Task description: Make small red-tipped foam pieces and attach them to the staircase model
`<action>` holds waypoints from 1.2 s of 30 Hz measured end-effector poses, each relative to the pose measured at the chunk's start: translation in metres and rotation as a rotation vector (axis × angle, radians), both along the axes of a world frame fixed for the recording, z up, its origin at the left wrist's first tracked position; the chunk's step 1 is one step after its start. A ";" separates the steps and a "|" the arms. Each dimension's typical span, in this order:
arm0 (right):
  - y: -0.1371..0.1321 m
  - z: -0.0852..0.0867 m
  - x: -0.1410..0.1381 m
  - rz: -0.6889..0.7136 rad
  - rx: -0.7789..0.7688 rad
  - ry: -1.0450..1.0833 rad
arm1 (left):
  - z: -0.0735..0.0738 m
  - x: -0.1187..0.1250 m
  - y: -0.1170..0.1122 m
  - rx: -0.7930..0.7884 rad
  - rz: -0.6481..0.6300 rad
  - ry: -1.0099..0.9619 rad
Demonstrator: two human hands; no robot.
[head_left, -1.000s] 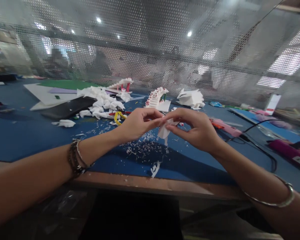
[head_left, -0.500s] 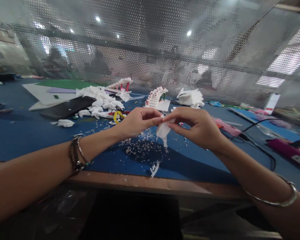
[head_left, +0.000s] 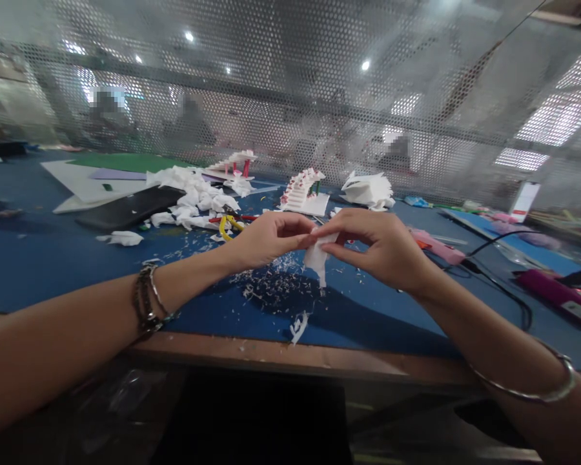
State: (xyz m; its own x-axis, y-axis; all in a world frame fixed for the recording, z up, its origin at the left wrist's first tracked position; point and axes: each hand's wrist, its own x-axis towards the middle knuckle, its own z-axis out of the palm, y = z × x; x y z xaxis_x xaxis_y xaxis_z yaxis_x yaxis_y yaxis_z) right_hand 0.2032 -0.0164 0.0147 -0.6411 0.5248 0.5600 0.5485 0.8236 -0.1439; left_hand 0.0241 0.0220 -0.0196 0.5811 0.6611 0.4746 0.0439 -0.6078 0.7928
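Note:
A crumpled piece of white tissue paper (head_left: 315,257) hangs between my hands, above the blue table. My left hand (head_left: 271,237) pinches its upper left edge with thumb and forefinger. My right hand (head_left: 377,244) is closed on its upper right side, and the fingertips of both hands nearly meet. Beneath the tissue, small white shreds (head_left: 271,290) are scattered over the table top. A longer torn strip (head_left: 299,327) lies close to the front edge.
Behind my hands stand small white model stairs (head_left: 297,190) and a second model with red posts (head_left: 237,165). Crumpled tissues (head_left: 193,190), yellow-handled pliers (head_left: 226,227) and a black slab (head_left: 130,208) lie left. Right are a pink glue gun (head_left: 436,245), cables and a purple power strip (head_left: 556,294).
The tissue's hanging part has shifted and narrowed slightly between my fingers. Both hands stay in almost the same place, still pinching it.

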 end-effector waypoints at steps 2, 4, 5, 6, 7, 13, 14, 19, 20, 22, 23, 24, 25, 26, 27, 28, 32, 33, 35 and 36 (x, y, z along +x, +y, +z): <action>0.000 0.000 0.000 -0.001 0.076 -0.050 | -0.001 0.000 0.000 -0.002 -0.013 0.010; 0.000 0.000 0.000 -0.005 0.158 -0.094 | -0.001 -0.001 0.001 -0.003 -0.023 0.025; -0.001 -0.001 0.000 -0.007 0.190 -0.111 | -0.001 -0.001 0.001 -0.004 -0.027 0.036; -0.001 -0.001 0.000 -0.007 0.214 -0.128 | -0.001 -0.001 0.001 -0.005 -0.033 0.048; -0.001 -0.001 0.000 -0.006 0.233 -0.144 | -0.001 -0.001 0.000 -0.007 -0.039 0.057; -0.001 -0.003 0.000 0.010 0.273 -0.165 | 0.000 0.000 -0.001 -0.038 -0.062 0.064; -0.001 -0.003 0.000 0.009 0.269 -0.161 | 0.000 0.000 -0.002 -0.037 -0.063 0.066; 0.000 -0.004 0.000 -0.041 0.249 -0.113 | 0.000 0.002 -0.004 -0.043 -0.036 0.030; 0.000 -0.005 0.000 -0.058 0.249 -0.097 | 0.001 0.002 -0.005 -0.050 -0.022 0.017; 0.001 -0.006 -0.001 -0.080 0.254 -0.064 | 0.001 0.003 -0.006 -0.052 0.003 -0.008; 0.001 -0.006 -0.002 -0.086 0.258 -0.047 | 0.001 0.003 -0.007 -0.044 0.012 -0.019; 0.001 -0.007 -0.002 -0.090 0.262 -0.030 | 0.001 0.004 -0.008 -0.031 0.022 -0.027; 0.002 -0.008 -0.003 -0.092 0.265 -0.015 | 0.001 0.004 -0.009 -0.017 0.033 -0.031; 0.002 -0.008 -0.003 -0.096 0.266 -0.003 | 0.001 0.004 -0.010 -0.002 0.045 -0.032; 0.002 -0.008 -0.004 -0.104 0.264 0.006 | 0.001 0.004 -0.011 0.012 0.058 -0.030; 0.002 -0.009 -0.005 -0.114 0.260 0.014 | 0.001 0.004 -0.012 0.021 0.068 -0.028; 0.001 -0.010 -0.007 -0.141 0.252 0.042 | -0.002 0.004 -0.014 0.065 0.092 -0.017; 0.001 -0.010 -0.008 -0.139 0.250 0.048 | -0.002 0.004 -0.014 0.081 0.106 -0.014; 0.001 -0.010 -0.008 -0.133 0.234 0.071 | -0.002 0.004 -0.013 0.103 0.130 -0.018; 0.001 -0.010 -0.009 -0.131 0.212 0.093 | -0.002 0.004 -0.012 0.103 0.134 -0.026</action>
State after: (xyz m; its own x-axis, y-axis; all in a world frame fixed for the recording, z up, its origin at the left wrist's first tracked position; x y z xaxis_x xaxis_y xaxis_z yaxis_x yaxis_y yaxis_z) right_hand 0.1945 -0.0157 0.0049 -0.5163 0.4646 0.7194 0.6450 0.7636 -0.0303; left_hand 0.0283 0.0103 -0.0214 0.4775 0.6788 0.5578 0.1103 -0.6762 0.7284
